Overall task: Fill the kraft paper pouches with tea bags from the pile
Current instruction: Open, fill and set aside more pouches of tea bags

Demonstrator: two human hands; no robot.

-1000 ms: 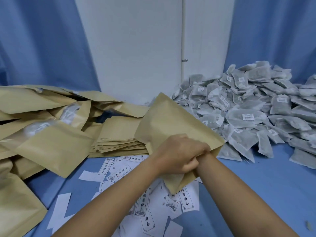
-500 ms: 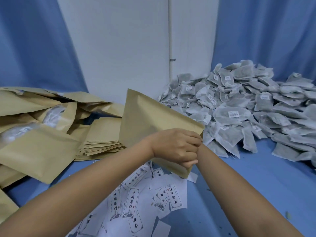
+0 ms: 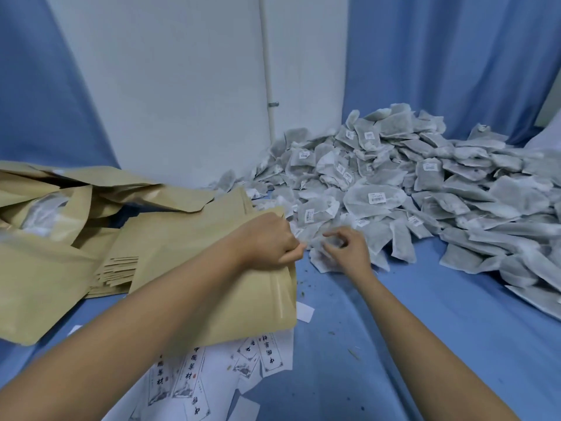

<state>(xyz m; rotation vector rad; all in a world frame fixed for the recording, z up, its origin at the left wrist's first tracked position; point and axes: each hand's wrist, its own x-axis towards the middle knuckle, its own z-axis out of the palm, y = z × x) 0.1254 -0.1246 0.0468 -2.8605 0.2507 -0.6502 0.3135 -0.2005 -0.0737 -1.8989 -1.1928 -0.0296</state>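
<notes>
A kraft paper pouch (image 3: 212, 268) lies tilted across the blue cloth, its mouth towards the pile. My left hand (image 3: 267, 238) grips the pouch at its open top edge. A big pile of white tea bags (image 3: 425, 192) fills the right and back of the surface. My right hand (image 3: 349, 253) is at the pile's near left edge, just right of the pouch mouth. Its curled fingers pinch a tea bag (image 3: 318, 259) lying there.
A stack of flat kraft pouches (image 3: 115, 268) sits behind the held one. Bulging pouches (image 3: 45, 253) are heaped at the left. White printed labels (image 3: 212, 375) are scattered near me. Blue cloth (image 3: 425, 329) covers the surface, with a white wall and blue curtains behind.
My right hand has come away from the pouch and gone right to the pile's edge. My left hand has lowered the pouch from upright onto the cloth.
</notes>
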